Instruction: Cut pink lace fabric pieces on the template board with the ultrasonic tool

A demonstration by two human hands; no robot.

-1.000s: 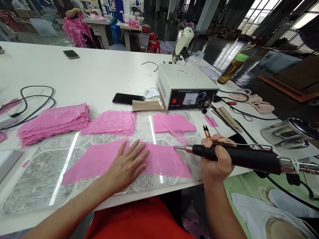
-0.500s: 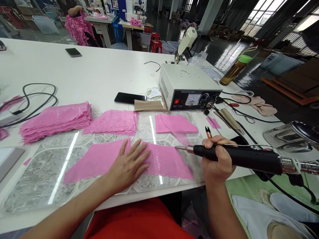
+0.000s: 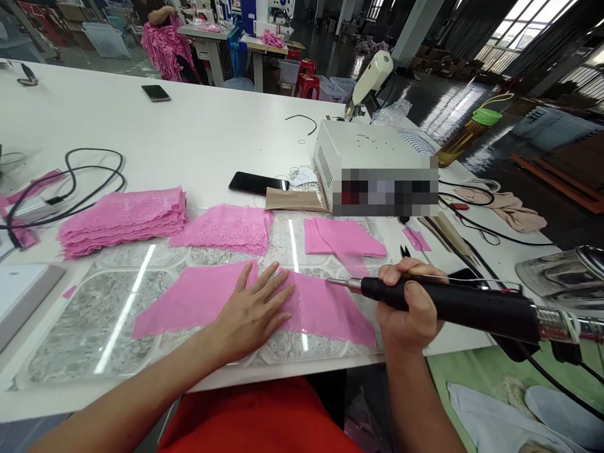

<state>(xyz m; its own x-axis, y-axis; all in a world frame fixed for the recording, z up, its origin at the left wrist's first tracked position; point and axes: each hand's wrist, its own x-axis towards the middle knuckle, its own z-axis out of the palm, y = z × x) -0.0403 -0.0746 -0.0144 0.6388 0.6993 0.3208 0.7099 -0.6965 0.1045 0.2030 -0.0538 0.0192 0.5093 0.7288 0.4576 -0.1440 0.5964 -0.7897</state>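
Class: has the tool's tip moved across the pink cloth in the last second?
Yes: against the pink cloth, the tool's tip has slid left, nearer the left hand.

A white table (image 3: 198, 132) carries a clear patterned sheet (image 3: 94, 327) along its near edge. At the sheet's far edge lie a thick stack of pink lace (image 3: 123, 219), a lower lace pile (image 3: 224, 228) just right of it, and folded pink pieces (image 3: 342, 238) further right. Behind these sit a black phone (image 3: 258, 183), a brown envelope (image 3: 293, 200) and a white machine box (image 3: 368, 151). A black cable (image 3: 85, 182) loops near the left edge. A second phone (image 3: 156, 93) lies near the far edge. By the right edge are a green-capped bottle (image 3: 467, 133), a beige cloth (image 3: 512, 211) and small snips (image 3: 404, 251).
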